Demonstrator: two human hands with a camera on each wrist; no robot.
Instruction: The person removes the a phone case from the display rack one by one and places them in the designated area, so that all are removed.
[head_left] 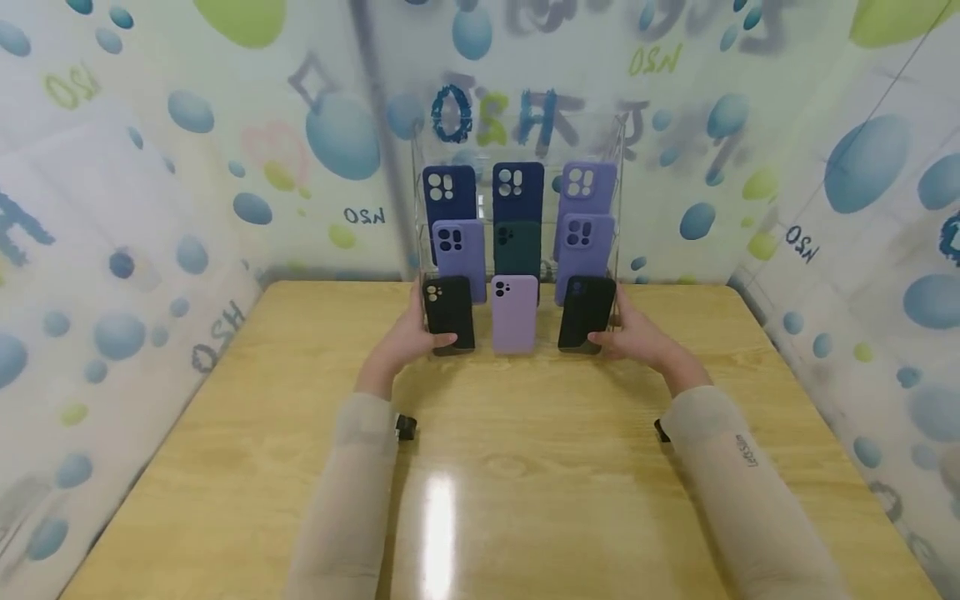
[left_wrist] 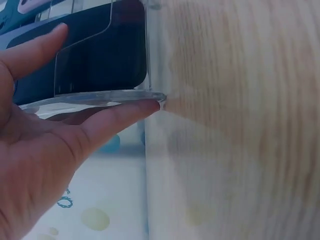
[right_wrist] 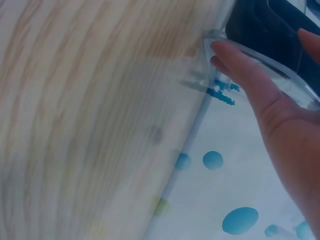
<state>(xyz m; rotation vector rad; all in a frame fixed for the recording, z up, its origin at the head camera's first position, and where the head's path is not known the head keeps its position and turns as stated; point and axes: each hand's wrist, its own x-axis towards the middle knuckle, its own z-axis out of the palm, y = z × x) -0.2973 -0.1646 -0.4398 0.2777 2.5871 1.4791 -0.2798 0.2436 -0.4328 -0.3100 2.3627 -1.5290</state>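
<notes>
A clear tiered display stand [left_wrist: 115,95] stands at the back of the table, holding several phone cases in three rows. My left hand [head_left: 405,337] grips its left side, thumb over the front of a black phone case [head_left: 450,312] and fingers along the outer panel. On the other side my right hand [head_left: 637,337] holds the stand likewise, its thumb at another black phone case [head_left: 587,312]. Between them sits a lilac phone case [head_left: 514,315]. Above are a dark green case [head_left: 517,246], purple cases [head_left: 462,260] and navy cases [head_left: 517,190]. The stand's rear is hidden.
The wooden table [head_left: 495,467] runs up to a patterned wall covering [head_left: 315,225] with blue and green spots, right behind the stand. Similar covering rises on both sides. A small black device [head_left: 406,427] sits at the left wrist.
</notes>
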